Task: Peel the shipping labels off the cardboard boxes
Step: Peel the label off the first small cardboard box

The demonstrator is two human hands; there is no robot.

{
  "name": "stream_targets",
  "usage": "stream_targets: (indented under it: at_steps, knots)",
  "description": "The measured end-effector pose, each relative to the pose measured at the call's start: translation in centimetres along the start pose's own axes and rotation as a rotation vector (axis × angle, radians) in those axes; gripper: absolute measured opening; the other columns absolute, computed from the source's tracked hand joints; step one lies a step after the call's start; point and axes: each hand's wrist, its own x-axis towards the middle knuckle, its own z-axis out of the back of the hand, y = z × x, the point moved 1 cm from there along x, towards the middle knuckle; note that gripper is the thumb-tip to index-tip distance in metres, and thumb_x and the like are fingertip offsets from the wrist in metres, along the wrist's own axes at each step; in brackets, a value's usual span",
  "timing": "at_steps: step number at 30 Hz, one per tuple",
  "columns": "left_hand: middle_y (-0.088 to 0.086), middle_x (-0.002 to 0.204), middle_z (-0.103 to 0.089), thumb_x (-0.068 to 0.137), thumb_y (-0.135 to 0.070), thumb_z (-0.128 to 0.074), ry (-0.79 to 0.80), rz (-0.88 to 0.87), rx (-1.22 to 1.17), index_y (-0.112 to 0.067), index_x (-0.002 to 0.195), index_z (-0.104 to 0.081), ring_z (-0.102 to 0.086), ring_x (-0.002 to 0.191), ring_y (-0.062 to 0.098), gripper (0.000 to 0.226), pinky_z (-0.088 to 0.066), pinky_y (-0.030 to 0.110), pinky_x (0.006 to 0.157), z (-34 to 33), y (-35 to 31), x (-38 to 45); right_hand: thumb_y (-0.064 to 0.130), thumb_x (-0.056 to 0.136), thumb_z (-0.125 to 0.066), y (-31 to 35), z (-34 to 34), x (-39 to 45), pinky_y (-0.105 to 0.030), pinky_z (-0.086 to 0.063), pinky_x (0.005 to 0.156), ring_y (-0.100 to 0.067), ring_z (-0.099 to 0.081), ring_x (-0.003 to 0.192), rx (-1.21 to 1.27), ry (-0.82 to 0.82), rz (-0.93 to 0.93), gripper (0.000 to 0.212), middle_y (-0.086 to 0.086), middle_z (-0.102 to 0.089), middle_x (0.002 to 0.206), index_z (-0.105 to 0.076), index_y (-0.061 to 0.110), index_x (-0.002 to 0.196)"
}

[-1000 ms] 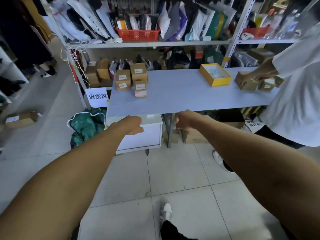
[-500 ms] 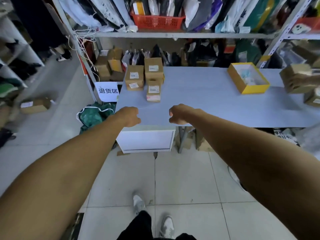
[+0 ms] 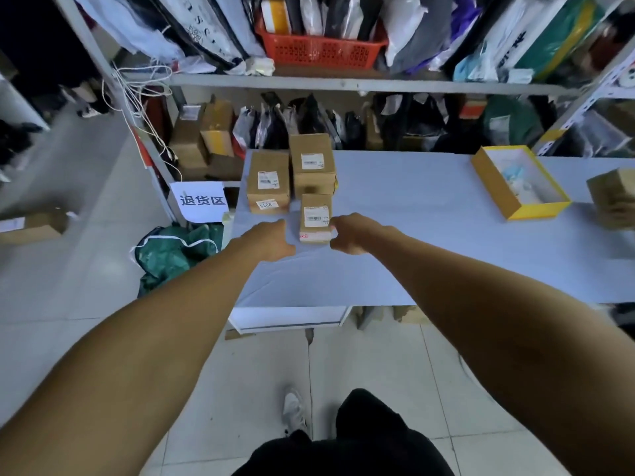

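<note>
Both fists curled shut — left hand [image 3: 271, 240] and right hand [image 3: 350, 235] either side of the small box [image 3: 315, 218], grip unclear.

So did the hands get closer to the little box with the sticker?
Yes. Both have moved forward over the table: the left hand and right hand now flank the small cardboard box, where before they hung short of the table's near edge.

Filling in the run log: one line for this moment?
left hand: beside small box | right hand: opposite side | label: on | grip: unclear
</note>
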Motion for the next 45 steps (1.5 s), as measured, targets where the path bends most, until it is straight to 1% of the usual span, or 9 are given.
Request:
stream_targets:
  at_steps: [5, 10, 16, 25, 30, 32, 35, 38, 45]
  knots:
    - [0.008, 0.129, -0.052, 0.088, -0.034, -0.063, 0.033, -0.018, -0.074, -0.018, 0.144, -0.030, -0.054, 0.113, 0.029, 0.067, -0.045, 0.033, 0.086, 0.8, -0.2, 4.2, 0.030, 0.090, -0.051, -1.1, 0.9, 5.0, -0.036, -0.050, 0.080, -0.028, -0.059, 0.102, 0.089, 0.000, -0.050, 0.039, -0.007, -0.058, 0.119, -0.049, 0.023, 0.129]
    - [0.012, 0.120, -0.056, 0.079, -0.046, -0.064, 0.016, 0.047, -0.034, -0.014, 0.129, -0.038, -0.056, 0.106, 0.032, 0.064, -0.050, 0.043, 0.086, -0.2, -0.2, 9.1, 0.025, 0.092, -0.048, -2.2, -0.3, 10.2, -0.036, -0.050, 0.084, -0.030, -0.058, 0.105, 0.344, -0.046, -0.122, 0.034, -0.010, -0.059, 0.117, -0.049, 0.015, 0.125]
    - [0.013, 0.131, -0.052, 0.056, -0.074, -0.057, 0.057, 0.132, -0.168, -0.015, 0.141, -0.028, -0.054, 0.116, 0.033, 0.107, -0.048, 0.048, 0.093, -0.7, -1.3, 13.5, 0.025, 0.090, -0.051, -4.1, -1.4, 15.2, -0.037, -0.050, 0.082, -0.031, -0.058, 0.106, 0.381, 0.012, -0.129, 0.039, -0.011, -0.060, 0.119, -0.046, 0.015, 0.128]
    - [0.010, 0.129, -0.057, 0.082, -0.039, -0.070, 0.109, 0.180, -0.361, -0.012, 0.134, -0.039, -0.057, 0.114, 0.031, 0.066, -0.049, 0.041, 0.091, -2.7, -0.9, 18.3, 0.015, 0.084, -0.059, -5.0, -1.9, 21.2, -0.041, -0.047, 0.087, -0.036, -0.050, 0.121, 0.327, -0.008, -0.096, 0.061, -0.014, -0.041, 0.138, -0.037, 0.018, 0.141]
    - [0.007, 0.129, -0.061, 0.089, -0.033, -0.065, 0.047, 0.179, -0.430, -0.023, 0.138, -0.039, -0.056, 0.116, 0.032, 0.056, -0.045, 0.037, 0.091, -4.3, 0.1, 20.0, 0.030, 0.078, -0.078, -4.4, -1.2, 23.6, -0.050, -0.035, 0.109, -0.035, -0.009, 0.145, 0.131, 0.114, 0.089, 0.097, -0.002, -0.004, 0.162, -0.016, 0.034, 0.152]
    - [0.003, 0.132, -0.059, 0.091, -0.028, -0.063, 0.082, 0.141, -0.474, -0.030, 0.143, -0.036, -0.055, 0.119, 0.030, 0.059, -0.044, 0.037, 0.094, -4.3, 0.7, 20.7, 0.040, 0.069, -0.083, -3.9, -1.3, 24.0, -0.053, -0.035, 0.106, -0.037, -0.007, 0.144, 0.038, 0.201, 0.167, 0.110, -0.002, 0.003, 0.162, -0.010, 0.044, 0.150]
    - [0.003, 0.135, -0.056, 0.090, -0.014, -0.062, 0.085, 0.087, -0.483, -0.030, 0.144, -0.039, -0.054, 0.121, 0.026, 0.060, -0.046, 0.034, 0.095, -3.5, 1.5, 22.1, 0.053, 0.057, -0.085, -4.3, -1.6, 24.3, -0.046, -0.046, 0.089, -0.036, -0.028, 0.130, -0.060, 0.286, 0.099, 0.118, -0.007, -0.015, 0.151, -0.010, 0.048, 0.147]
    - [0.009, 0.139, -0.051, 0.092, -0.009, -0.059, -0.085, 0.169, -0.563, -0.021, 0.145, -0.040, -0.051, 0.124, 0.026, 0.058, -0.046, 0.034, 0.098, -2.7, 1.4, 23.0, 0.058, 0.056, -0.084, -4.5, -1.8, 24.1, -0.038, -0.045, 0.075, -0.035, -0.052, 0.112, 0.015, 0.257, -0.043, 0.105, -0.010, -0.036, 0.127, -0.028, 0.027, 0.139]
    - [0.002, 0.115, -0.069, 0.086, -0.028, -0.068, -0.158, 0.300, -0.780, -0.020, 0.117, -0.064, -0.062, 0.105, 0.024, 0.032, -0.050, 0.033, 0.088, -5.7, 0.3, 22.8, 0.074, 0.062, -0.072, -4.2, -2.0, 23.5, -0.031, -0.042, 0.069, -0.025, -0.061, 0.101, 0.091, 0.217, -0.254, 0.076, -0.003, -0.058, 0.100, -0.049, 0.015, 0.105]
